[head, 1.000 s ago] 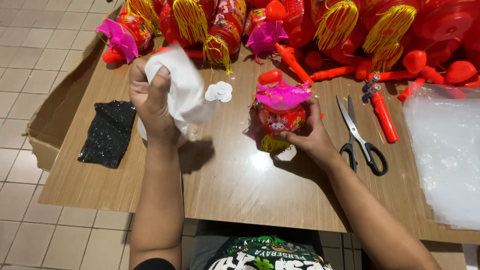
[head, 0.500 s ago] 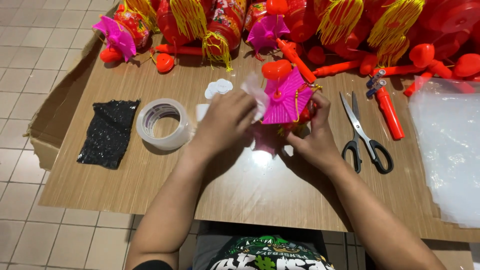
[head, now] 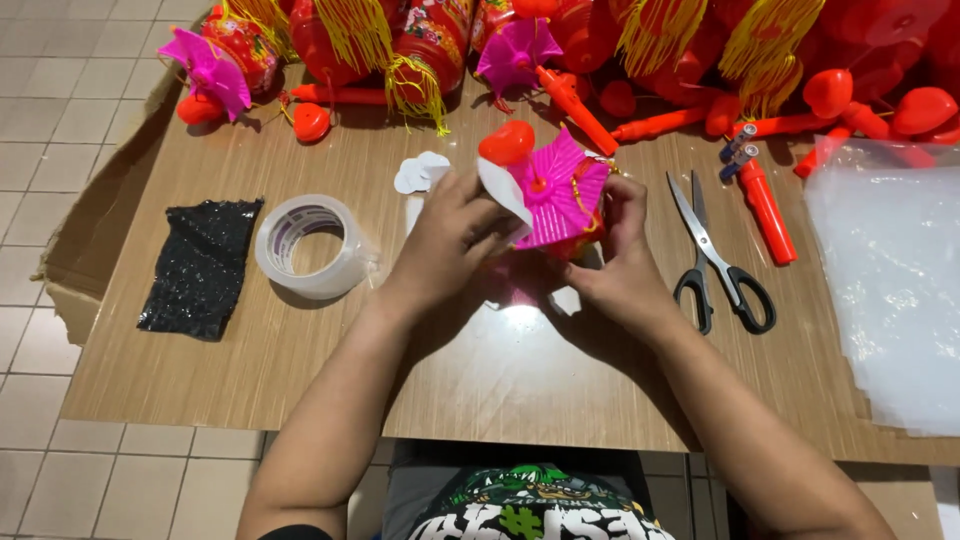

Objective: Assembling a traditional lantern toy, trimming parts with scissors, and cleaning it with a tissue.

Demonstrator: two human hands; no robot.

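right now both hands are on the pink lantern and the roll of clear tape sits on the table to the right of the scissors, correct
Not quite. In the head view both hands, left hand and right hand, are on the pink lantern, but the roll of clear tape sits on the table to the left of the scissors, beyond the hands, beside a black glittery sheet.

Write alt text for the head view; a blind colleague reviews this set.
Both hands, left hand and right hand, hold a small pink lantern over a wooden table. A tape roll and black glittery sheet lie left, scissors right, more red lanterns behind.
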